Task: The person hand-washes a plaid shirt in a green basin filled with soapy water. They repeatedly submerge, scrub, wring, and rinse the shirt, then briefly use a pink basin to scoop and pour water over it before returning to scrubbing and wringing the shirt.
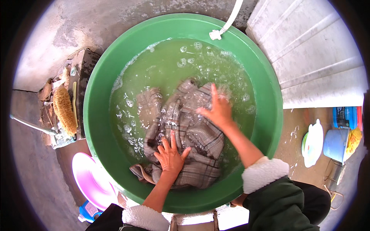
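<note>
A brown-grey plaid garment [206, 140] lies soaked and bunched in soapy water inside a large green tub [98, 96]. My left hand [170, 156] presses on the near left part of the cloth, fingers spread. Farther off and to the right, my right hand [217, 109] touches the garment's far right part with thumb and forefinger apart; its other fingers are partly hidden. Part of the cloth rises above the water, and the rest is under the cloudy surface. Bubbles float around it.
A white hose [231, 18] hangs over the tub's far rim. At left, a loofah [64, 109] lies on a ledge, above a pink basin [90, 175] and a blue bottle [89, 211]. A white panel [308, 50] stands at right, near a blue bucket [334, 144].
</note>
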Action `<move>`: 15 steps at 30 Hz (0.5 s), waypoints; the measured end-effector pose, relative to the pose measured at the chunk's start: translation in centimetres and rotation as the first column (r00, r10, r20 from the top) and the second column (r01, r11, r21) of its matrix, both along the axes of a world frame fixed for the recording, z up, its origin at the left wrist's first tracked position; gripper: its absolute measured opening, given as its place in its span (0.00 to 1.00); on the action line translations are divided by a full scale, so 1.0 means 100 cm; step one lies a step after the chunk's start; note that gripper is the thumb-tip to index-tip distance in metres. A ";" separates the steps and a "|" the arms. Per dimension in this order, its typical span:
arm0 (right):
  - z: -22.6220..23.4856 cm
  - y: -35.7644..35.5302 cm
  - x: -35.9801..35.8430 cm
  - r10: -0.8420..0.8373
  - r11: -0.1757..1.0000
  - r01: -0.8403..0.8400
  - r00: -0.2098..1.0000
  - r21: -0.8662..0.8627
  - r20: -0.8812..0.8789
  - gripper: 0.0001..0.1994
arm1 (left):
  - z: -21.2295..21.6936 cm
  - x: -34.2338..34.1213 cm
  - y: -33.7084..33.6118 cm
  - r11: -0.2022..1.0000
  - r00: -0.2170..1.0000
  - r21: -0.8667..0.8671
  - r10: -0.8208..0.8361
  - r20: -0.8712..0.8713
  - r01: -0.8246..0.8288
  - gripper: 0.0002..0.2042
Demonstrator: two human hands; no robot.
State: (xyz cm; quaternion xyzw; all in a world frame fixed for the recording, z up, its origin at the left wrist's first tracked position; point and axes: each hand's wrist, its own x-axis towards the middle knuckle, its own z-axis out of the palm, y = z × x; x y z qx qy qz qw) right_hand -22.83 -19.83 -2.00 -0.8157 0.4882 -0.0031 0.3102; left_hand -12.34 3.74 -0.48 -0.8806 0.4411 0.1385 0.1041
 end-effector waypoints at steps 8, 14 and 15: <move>-0.037 0.005 0.022 0.162 0.973 -0.179 0.980 -0.145 -0.118 0.53 | 0.031 0.004 -0.004 0.988 0.976 0.151 -0.005 -0.217 0.039 0.45; -0.017 -0.067 -0.003 -0.453 0.890 0.387 0.815 0.241 0.363 0.39 | 0.033 0.092 -0.076 0.811 0.936 -0.578 -0.130 -0.326 -0.089 0.16; -0.022 -0.066 0.001 -0.439 0.898 0.389 0.825 0.207 0.356 0.39 | 0.019 0.103 -0.096 0.667 0.962 -0.745 -0.202 -0.182 -0.001 0.21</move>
